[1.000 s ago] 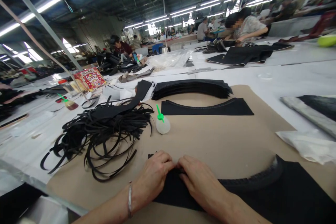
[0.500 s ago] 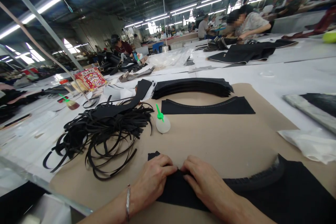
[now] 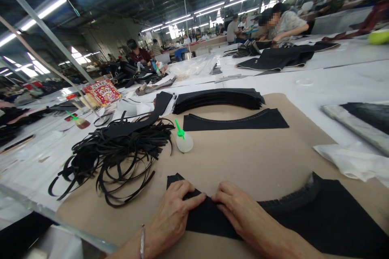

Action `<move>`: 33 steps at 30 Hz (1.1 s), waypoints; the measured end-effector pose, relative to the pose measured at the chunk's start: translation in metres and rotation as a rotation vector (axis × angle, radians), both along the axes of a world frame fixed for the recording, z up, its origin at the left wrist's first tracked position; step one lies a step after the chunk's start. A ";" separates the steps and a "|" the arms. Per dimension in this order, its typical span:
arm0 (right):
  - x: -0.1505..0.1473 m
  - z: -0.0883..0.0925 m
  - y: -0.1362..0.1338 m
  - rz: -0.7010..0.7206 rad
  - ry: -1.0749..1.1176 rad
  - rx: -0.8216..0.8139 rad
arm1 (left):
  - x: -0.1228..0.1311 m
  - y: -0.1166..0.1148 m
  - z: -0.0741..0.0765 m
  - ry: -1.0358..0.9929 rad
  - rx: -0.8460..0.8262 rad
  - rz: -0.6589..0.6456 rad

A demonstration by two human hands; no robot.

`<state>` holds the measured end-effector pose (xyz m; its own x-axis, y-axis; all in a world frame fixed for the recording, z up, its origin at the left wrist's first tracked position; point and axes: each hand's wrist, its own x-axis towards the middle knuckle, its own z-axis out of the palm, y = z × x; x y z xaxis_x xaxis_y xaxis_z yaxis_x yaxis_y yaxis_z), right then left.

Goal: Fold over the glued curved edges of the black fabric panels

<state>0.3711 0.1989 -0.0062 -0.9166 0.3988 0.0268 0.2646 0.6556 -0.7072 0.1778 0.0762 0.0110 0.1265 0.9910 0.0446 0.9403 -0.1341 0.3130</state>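
Observation:
A black curved piece (image 3: 340, 210) of leather or fabric lies in front of me. Along its concave upper edge runs a notched, folded-over strip. My left hand (image 3: 176, 202) presses on the left end of this piece, thumb pointing along the edge and fingers curled onto it. Close beside it, my right hand (image 3: 235, 206) pinches the same edge with bent fingers. The fingertips partly hide the spot between them. Beyond the hands lies a similar black piece (image 3: 240, 123) with a creased curved edge, and behind that a stack of black curved pieces (image 3: 219, 99).
A squeeze bottle (image 3: 184, 142) with green nozzle stands on the brown board (image 3: 237, 158). Black strips (image 3: 121, 149) heap at the left. White cloth (image 3: 352, 160) and a slab (image 3: 358, 127) lie right. A co-worker (image 3: 285, 24) bends over the far table.
My left thumb has stretched further along the edge and the hands sit slightly further apart. The whole view has shifted a little, with the table things appearing further left.

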 end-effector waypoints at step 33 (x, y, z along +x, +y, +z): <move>0.036 -0.005 0.004 0.124 0.062 0.253 | 0.052 0.004 -0.016 0.062 0.199 -0.085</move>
<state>0.4072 0.2030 -0.0115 -0.9513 0.2578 0.1689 0.1329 0.8376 -0.5298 0.2295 0.0799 -0.0047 0.2179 0.9490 0.2280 0.9394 -0.2673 0.2145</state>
